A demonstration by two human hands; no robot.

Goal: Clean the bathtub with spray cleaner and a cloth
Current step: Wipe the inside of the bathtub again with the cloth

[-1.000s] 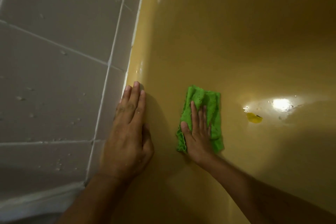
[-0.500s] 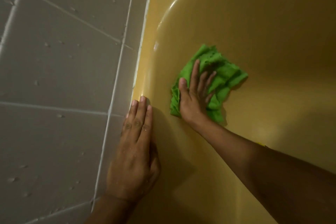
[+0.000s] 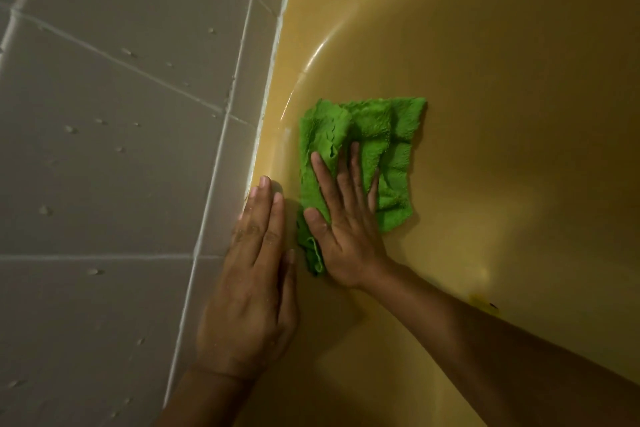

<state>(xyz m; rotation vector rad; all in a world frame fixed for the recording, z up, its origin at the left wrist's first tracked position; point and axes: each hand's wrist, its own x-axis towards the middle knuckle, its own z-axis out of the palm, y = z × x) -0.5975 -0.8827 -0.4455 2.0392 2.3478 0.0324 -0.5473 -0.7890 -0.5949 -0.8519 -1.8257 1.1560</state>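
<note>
Rumpled green cloth [image 3: 360, 152] — flat under right hand [image 3: 346, 229] — yellow bathtub [image 3: 485, 114].

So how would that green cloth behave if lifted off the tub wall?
Probably floppy: the green cloth lies in folds and wrinkles under the right hand. Likely light, as flat fingers alone pin it. It should slide easily on the glossy bathtub.
</note>
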